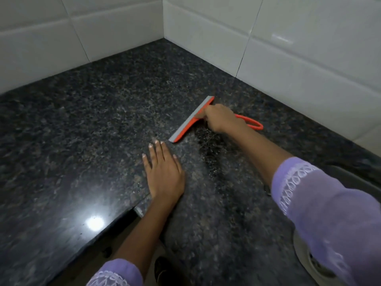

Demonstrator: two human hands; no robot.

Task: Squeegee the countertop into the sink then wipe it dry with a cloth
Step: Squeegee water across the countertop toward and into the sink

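While the right hand (219,118) clamps the orange squeegee (190,120) near the tiled corner, blade down on the granite countertop (92,124), the left hand (165,174) lies flat, fingers spread. Squeegeeing looks underway; the sink (315,263) waits lower right, path unobstructed. No cloth visible.

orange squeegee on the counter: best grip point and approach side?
Grip the orange squeegee at the handle neck just behind the blade bar, coming from above on the loop-handle side, toward the sink. The right hand already holds it there. The grey blade edge faces away and lies on the granite countertop, so pressing there should load it evenly.
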